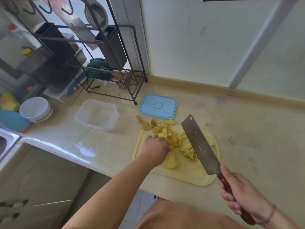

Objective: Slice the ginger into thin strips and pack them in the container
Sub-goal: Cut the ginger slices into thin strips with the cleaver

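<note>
A pale yellow cutting board (189, 176) lies on the counter. On it are a pile of ginger slices (166, 129), thin ginger strips (189, 152) and a larger ginger chunk (170, 162). My left hand (156, 148) rests on the slice pile, its fingertips curled into the slices. My right hand (242, 194) grips the wooden handle of a cleaver (200, 144), whose blade hangs raised over the strips. The clear plastic container (97, 114) stands empty to the board's left. Its blue lid (158, 105) lies behind the board.
Ginger peel (144, 123) lies off the board's far corner. A dark metal rack (102, 52) stands at the back left. Stacked white bowls (36, 109) and a sink edge (8, 139) sit at the left. The counter's front edge runs below the board.
</note>
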Tool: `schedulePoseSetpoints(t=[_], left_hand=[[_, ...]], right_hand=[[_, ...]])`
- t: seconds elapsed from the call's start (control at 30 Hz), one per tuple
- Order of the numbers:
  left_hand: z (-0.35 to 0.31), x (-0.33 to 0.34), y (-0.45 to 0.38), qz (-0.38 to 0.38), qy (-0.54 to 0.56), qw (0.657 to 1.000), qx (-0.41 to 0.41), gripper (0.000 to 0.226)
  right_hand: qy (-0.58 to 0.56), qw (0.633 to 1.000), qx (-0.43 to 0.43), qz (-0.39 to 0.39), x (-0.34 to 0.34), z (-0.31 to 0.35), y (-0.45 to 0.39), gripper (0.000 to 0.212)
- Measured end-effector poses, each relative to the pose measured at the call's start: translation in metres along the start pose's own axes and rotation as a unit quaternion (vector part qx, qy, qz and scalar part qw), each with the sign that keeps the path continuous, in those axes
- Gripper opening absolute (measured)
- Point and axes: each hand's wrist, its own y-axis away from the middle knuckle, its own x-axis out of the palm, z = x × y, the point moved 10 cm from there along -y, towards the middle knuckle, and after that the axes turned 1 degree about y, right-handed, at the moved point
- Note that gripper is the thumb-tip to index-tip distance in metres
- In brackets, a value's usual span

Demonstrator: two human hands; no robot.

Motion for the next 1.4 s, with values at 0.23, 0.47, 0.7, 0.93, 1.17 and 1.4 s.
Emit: schedulePoseSetpoints(t=[0.23,0.47,0.7,0.93,1.17,1.4], left_hand=[[0.0,0.028,0.043,-0.022,0.044,0.999,0.01,0.023],[0.003,0.029,0.053,-0.059,0.069,0.994,-0.068,0.034],[0.003,0.024,0.063,-0.066,0.118,0.99,-0.046,0.015],[0.0,0.006,0.029,0.082,0.149,0.985,0.006,0.028],[-0.019,0.016,0.013,0.167,0.102,0.979,0.059,0.028],[-0.011,0.008,-0.009,0.129,0.206,0.97,0.007,0.013]], right_hand=[[-0.004,1.0,0.0,0.007,0.005,-0.001,-0.001,0.077],[0.011,1.0,-0.003,0.011,0.007,0.003,-0.002,0.077],[0.014,1.0,-0.003,0.006,0.005,0.004,0.001,0.076],[0.004,1.0,0.007,0.001,0.001,-0.002,0.004,0.066],[0.0,1.0,0.013,-0.008,-0.002,-0.002,0.007,0.076],[0.0,1.0,0.018,-0.007,-0.003,-0.004,0.008,0.07]])
